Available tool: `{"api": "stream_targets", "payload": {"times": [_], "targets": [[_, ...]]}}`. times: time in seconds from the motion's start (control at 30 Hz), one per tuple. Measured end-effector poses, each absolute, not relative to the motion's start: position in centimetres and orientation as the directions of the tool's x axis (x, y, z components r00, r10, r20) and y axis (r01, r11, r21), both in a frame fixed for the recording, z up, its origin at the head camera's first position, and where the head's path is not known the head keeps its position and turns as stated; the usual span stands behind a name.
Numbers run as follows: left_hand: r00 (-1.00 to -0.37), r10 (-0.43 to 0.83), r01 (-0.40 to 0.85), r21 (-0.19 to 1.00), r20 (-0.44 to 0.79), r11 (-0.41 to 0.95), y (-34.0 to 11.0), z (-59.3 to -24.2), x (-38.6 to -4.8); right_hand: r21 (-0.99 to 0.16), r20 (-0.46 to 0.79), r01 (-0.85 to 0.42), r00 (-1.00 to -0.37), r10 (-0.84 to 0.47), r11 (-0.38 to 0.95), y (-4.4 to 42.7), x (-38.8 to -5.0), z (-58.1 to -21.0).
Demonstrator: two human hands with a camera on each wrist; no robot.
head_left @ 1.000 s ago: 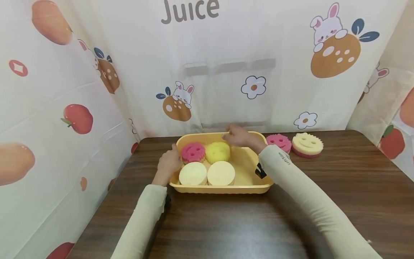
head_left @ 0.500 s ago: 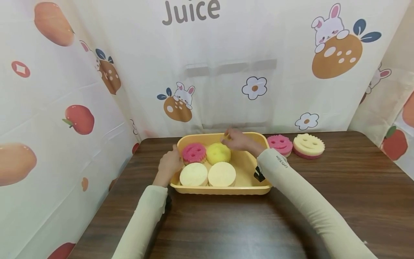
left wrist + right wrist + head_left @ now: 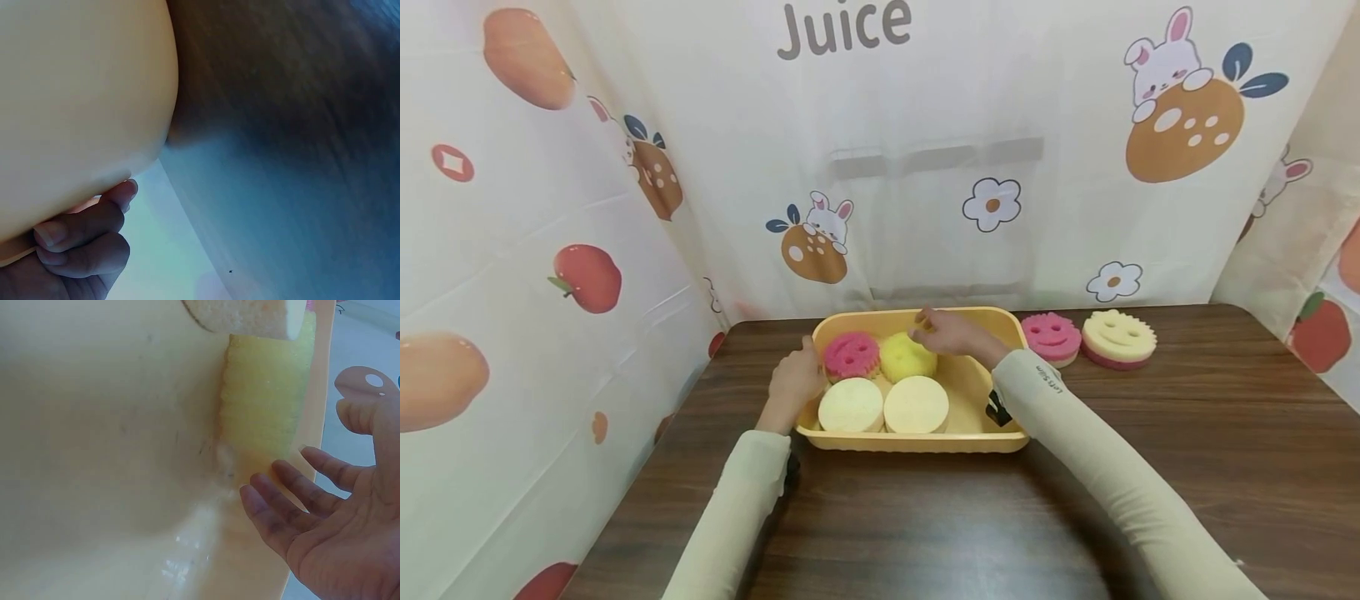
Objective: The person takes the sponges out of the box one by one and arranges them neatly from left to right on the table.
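In the head view a pale yellow plastic tray [image 3: 917, 443] lies on the table with several round sponges in it. My left hand [image 3: 793, 379] grips the tray's left rim; the left wrist view has its curled fingers [image 3: 87, 225] against the outer wall. Over the back of the tray, my right hand [image 3: 953, 332] is beside a yellow smiley sponge [image 3: 908, 358]. In the right wrist view its fingers are spread and loosely bent, close to that sponge's edge, with nothing held. A pink smiley sponge [image 3: 852, 356] sits left of the yellow one. Two plain cream sponges [image 3: 851, 406] are in front.
On the table right of the tray sit a pink smiley sponge [image 3: 1051, 336] and a cream smiley sponge [image 3: 1118, 336] with a pink underside. A printed curtain [image 3: 925, 242] hangs right behind the table's back edge, and another side of it stands at the left.
My right hand has come down slightly from above the back rim toward the yellow sponge. The left hand stays on the rim, and the sponges keep their places.
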State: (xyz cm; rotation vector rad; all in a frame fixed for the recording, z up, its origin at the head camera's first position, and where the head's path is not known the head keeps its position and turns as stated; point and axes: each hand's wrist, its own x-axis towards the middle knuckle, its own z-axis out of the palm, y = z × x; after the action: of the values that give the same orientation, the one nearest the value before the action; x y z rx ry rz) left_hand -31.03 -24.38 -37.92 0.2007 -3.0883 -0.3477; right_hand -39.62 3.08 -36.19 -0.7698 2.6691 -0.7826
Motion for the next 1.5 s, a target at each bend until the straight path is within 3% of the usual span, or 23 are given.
{"api": "stream_targets", "payload": {"times": [1.17,1.5], "targets": [[-0.992,-0.13,-0.127,0.206,0.0,0.97,-24.4,-37.8,-30.9,-0.438,-0.05,-0.531,-0.791,-0.61,0.725,2.4,-40.3,-38.1],[-0.991,-0.129,-0.119,0.218,0.033,0.969,-24.3,-37.8,-30.8,-0.444,-0.089,-0.507,-0.795,-0.599,0.739,2.4,-39.6,-38.0]]}}
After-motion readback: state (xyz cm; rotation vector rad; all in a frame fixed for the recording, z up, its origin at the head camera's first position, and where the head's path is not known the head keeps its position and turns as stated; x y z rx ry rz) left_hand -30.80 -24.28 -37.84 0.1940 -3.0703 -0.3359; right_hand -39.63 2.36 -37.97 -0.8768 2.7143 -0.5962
